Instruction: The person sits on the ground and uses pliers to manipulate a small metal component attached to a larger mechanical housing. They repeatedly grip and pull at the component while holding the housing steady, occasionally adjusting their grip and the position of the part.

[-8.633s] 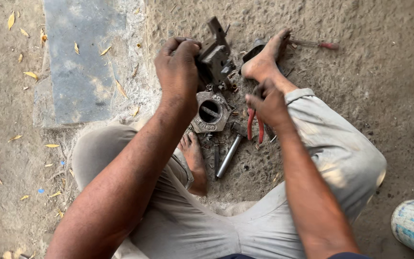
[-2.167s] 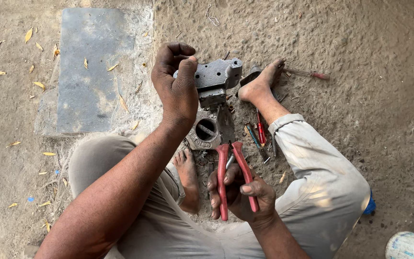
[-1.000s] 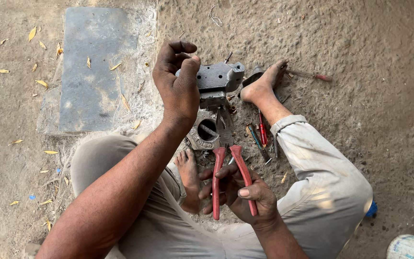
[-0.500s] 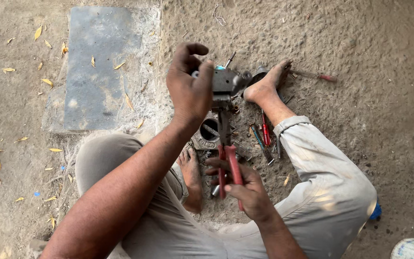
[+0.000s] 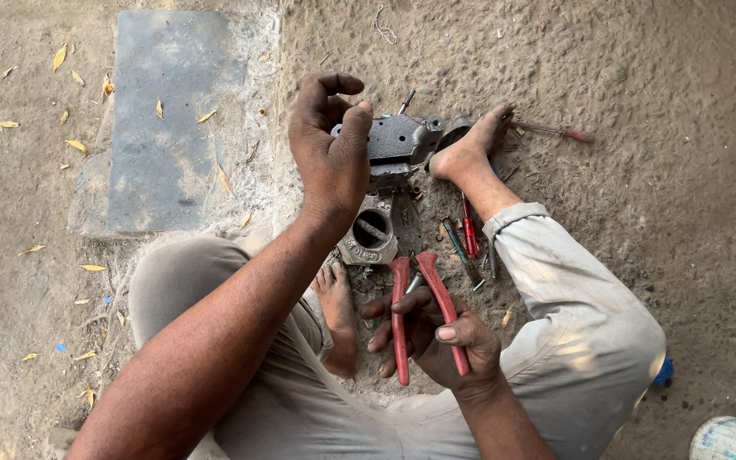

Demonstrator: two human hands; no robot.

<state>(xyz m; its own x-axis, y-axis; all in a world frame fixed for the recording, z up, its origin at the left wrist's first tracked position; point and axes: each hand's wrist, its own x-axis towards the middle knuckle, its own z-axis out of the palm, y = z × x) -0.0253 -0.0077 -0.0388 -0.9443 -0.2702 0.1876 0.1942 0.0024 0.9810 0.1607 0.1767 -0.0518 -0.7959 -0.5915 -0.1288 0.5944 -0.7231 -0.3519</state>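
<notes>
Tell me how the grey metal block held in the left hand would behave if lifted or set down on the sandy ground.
The grey metal block looks like solid cast metal, so probably heavy for its size and rigid. The left hand wraps its end firmly, suggesting weight. Its flat, blocky faces should sit on the sandy ground without rolling.

single head-worn camera, looking steeply down, close over lap, hands and sandy ground [image 5: 658, 128]
</notes>
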